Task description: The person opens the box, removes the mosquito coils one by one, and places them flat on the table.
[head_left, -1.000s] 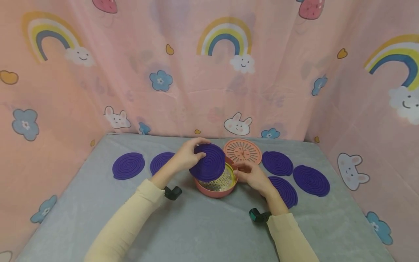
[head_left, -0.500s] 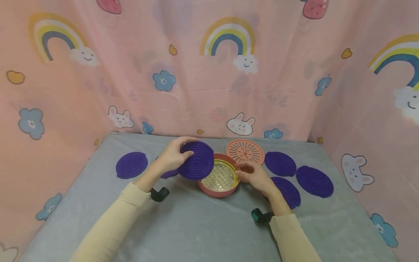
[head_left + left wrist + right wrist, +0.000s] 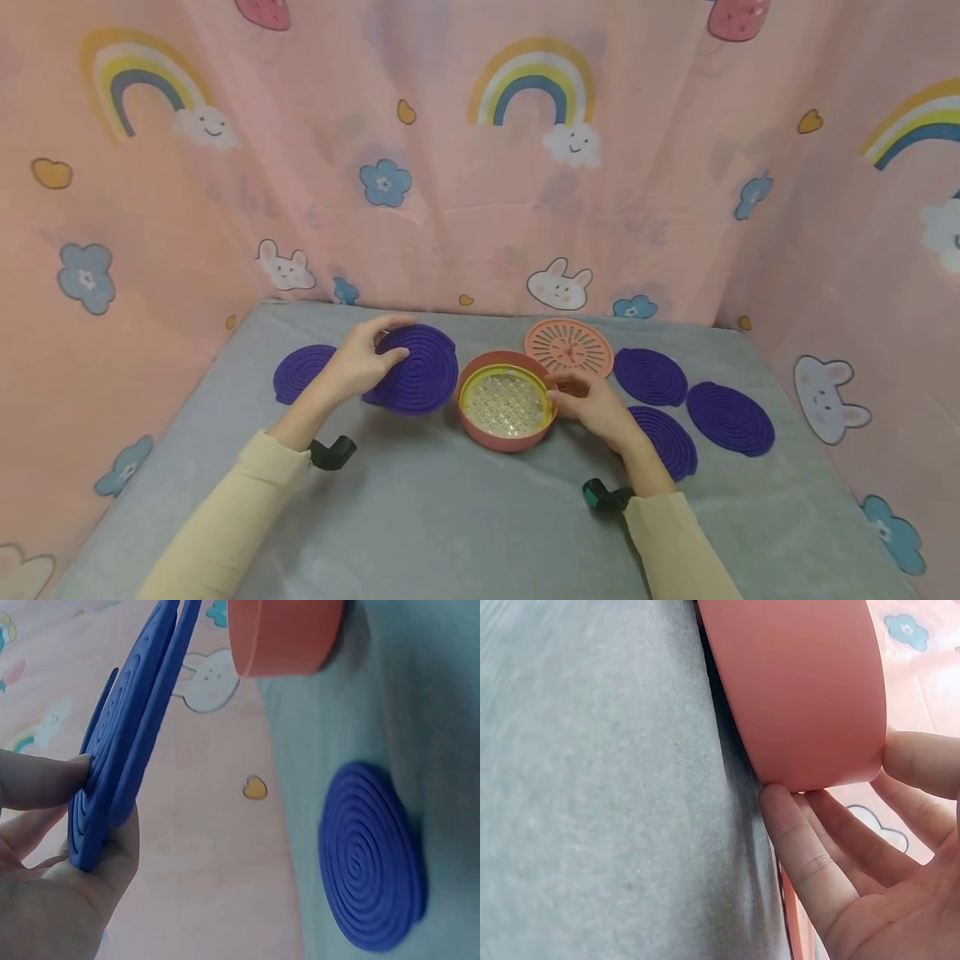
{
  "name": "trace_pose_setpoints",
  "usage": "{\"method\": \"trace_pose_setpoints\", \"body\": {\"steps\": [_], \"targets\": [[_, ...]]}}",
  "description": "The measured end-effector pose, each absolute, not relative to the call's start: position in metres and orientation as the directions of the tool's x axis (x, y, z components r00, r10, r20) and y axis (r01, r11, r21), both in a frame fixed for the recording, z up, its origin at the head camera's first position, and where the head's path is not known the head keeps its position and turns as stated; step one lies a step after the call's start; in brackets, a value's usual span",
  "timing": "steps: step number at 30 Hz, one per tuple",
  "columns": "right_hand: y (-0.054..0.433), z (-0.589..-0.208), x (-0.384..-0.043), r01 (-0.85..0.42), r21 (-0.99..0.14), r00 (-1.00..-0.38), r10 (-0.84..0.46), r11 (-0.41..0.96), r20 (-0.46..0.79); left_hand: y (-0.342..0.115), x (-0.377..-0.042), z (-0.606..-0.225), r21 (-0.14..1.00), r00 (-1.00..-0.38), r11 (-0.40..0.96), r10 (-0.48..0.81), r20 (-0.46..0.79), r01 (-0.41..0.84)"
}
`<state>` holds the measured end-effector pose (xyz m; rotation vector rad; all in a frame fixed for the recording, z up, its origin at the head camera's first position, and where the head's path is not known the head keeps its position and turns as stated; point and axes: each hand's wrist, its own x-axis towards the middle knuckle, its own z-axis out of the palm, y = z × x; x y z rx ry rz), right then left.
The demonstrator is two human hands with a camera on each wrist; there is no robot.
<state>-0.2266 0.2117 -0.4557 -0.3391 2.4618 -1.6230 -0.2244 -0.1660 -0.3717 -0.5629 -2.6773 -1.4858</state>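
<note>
My left hand (image 3: 356, 358) pinches a purple spiral coaster (image 3: 416, 371) upright above the cloth, thumb on its near face. Edge-on in the left wrist view, the coaster (image 3: 124, 727) shows two layers. To its right stands a round orange bowl (image 3: 504, 443); inside lies a yellow-rimmed metal grater plate (image 3: 506, 403) with raised holes. My right hand (image 3: 592, 408) holds the bowl's right side; in the right wrist view its fingers spread from rim to base of the orange wall (image 3: 802, 690).
An orange slotted disc (image 3: 568, 343) lies behind the bowl. Several purple coasters lie flat: one far left (image 3: 300, 371), others on the right, including a near one (image 3: 663, 442) beside my right wrist. A patterned pink curtain (image 3: 465, 225) closes the back and sides.
My left hand has carried the purple coaster leftward off the bowl, uncovering the grater plate. My right hand stays at the bowl's right side. The view has shifted slightly left.
</note>
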Motion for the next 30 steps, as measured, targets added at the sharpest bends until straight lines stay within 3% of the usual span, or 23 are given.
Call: {"method": "trace_pose_setpoints", "body": {"steps": [18, 30], "targets": [[0.212, -0.454, -0.227, -0.102, -0.910, -0.961, -0.276, 0.401, -0.014, -0.239, -0.201, -0.408, 0.822, -0.986, 0.550, 0.152, 0.075, 0.148], [0.212, -0.455, -0.229, -0.100, -0.910, -0.958, -0.286, 0.403, -0.022, -0.264, -0.186, -0.432, 0.792, -0.996, 0.609, 0.083, -0.024, 0.032]]}}
